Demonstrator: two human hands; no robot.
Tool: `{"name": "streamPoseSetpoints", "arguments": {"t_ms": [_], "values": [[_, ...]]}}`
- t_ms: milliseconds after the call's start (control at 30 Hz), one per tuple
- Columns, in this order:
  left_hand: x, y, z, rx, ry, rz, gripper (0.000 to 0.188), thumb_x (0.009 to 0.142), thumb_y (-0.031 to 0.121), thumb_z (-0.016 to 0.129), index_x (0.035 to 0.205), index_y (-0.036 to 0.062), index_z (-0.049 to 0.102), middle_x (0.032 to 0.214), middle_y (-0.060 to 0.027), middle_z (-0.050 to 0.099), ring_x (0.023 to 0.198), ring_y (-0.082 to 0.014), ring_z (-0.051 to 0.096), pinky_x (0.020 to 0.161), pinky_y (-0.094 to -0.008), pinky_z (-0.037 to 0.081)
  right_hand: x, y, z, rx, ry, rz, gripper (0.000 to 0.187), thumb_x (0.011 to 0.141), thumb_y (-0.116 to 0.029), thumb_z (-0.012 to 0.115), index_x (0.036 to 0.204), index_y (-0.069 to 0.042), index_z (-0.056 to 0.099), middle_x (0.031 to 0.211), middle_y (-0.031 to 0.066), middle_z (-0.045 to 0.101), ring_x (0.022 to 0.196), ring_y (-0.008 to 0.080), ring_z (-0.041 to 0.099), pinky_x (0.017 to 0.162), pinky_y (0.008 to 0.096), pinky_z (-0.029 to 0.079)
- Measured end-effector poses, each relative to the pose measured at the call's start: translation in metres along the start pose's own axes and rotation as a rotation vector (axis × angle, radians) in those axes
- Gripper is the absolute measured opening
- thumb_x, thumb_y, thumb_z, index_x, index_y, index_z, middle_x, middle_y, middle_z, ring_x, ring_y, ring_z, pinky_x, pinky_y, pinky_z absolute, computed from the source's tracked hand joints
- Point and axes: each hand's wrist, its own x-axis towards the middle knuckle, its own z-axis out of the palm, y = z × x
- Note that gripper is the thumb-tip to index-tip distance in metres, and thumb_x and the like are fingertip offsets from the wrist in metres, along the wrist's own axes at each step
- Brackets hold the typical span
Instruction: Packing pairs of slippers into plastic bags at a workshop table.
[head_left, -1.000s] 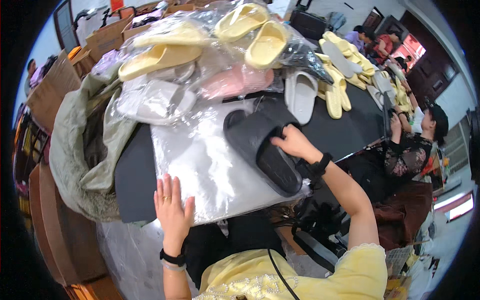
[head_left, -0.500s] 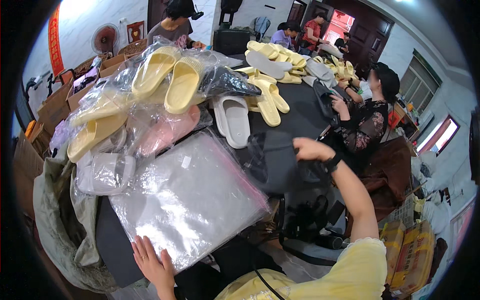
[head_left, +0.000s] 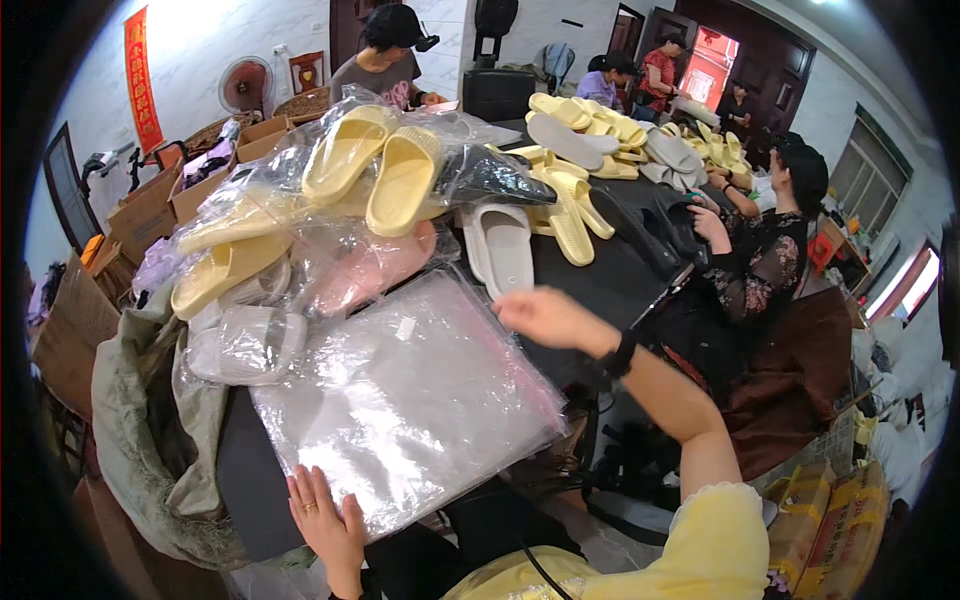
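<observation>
My left hand [head_left: 327, 525] lies on the near left corner of a stack of clear plastic bags [head_left: 400, 370], fingers stretched out and a ring on one. My right hand [head_left: 552, 322], slightly blurred, is at the toe end of a pair of grey slippers [head_left: 512, 248] just beyond the bags. Its fingers are curled and closed on the edge of the nearer slipper; the fingertips are partly hidden. Left of the bags lies a heap of bagged slippers: yellow ones [head_left: 402, 185], a pink pair [head_left: 375, 268] and a white one [head_left: 248, 345].
Loose yellow slippers [head_left: 572, 222] and grey ones spread along the dark table [head_left: 245, 480]. At the right a person [head_left: 760, 235] handles black slippers [head_left: 645, 232]. Other people stand or sit farther back. A green-grey sack [head_left: 150, 430] hangs at the left; taped cartons [head_left: 835, 525] stand lower right.
My right hand has let go of the black slippers it held and moved left to the grey pair. Black slippers now lie farther off, near the other person. My left hand stays on the bags.
</observation>
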Motion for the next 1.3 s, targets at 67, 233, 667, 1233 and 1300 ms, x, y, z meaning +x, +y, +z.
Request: {"name": "streamPoseSetpoints", "arguments": {"t_ms": [67,233,667,1233,1300], "values": [[0.001,0.000,0.000,-0.002,0.014,0.010,0.057,0.084,0.031,0.049,0.133,0.0028,0.040,0.142,-0.0167,0.031,0.133,-0.0347,0.025,0.105,-0.0463,0.021,-0.016,-0.002,0.045,-0.128,-0.023,-0.204,0.044,0.083,-0.032,0.056,0.116,-0.003,0.054,0.107,0.0190,0.059,0.098,0.0338,0.056,0.084,0.0389,0.045],[0.007,0.005,-0.008,-0.132,-0.013,0.009,0.053,0.082,0.026,0.053,0.127,-0.0013,0.044,0.138,-0.0216,0.035,0.129,-0.0392,0.029,0.104,-0.0456,0.024,-0.056,-0.008,0.077,-0.143,0.082,-0.159,0.050,0.084,-0.032,0.057,0.122,0.000,0.049,0.122,0.0195,0.049,0.112,0.0352,0.047,0.094,0.0391,0.038],[0.013,-0.001,-0.003,-0.279,0.187,-0.286,0.058,0.082,0.019,0.060,0.131,-0.0045,0.037,0.138,-0.0255,0.032,0.130,-0.0418,0.026,0.105,-0.0462,0.023,-0.150,0.041,0.116,0.345,0.446,0.494,0.073,0.086,-0.043,0.058,0.134,0.003,0.029,0.127,0.0221,0.037,0.110,0.0288,0.044,0.094,0.0389,0.037],[0.024,-0.005,-0.008,-0.409,0.008,-0.410,0.065,0.085,0.027,0.058,0.131,-0.0104,0.032,0.124,-0.0284,0.043,0.115,-0.0397,0.040,0.098,-0.0419,0.032,-0.128,0.024,0.121,0.909,0.379,0.309,0.065,0.092,-0.027,0.053,0.138,0.004,0.020,0.128,0.0096,0.041,0.118,0.0168,0.038,0.100,0.0306,0.031],[0.026,-0.003,-0.007,-0.332,-0.003,-0.399,0.065,0.085,0.027,0.059,0.130,-0.0110,0.032,0.124,-0.0283,0.043,0.115,-0.0396,0.040,0.098,-0.0414,0.032,-0.126,0.019,0.118,1.001,0.323,0.364,0.057,0.090,-0.022,0.055,0.133,0.003,0.028,0.128,0.0089,0.041,0.115,0.0166,0.042,0.098,0.0301,0.033]]}}
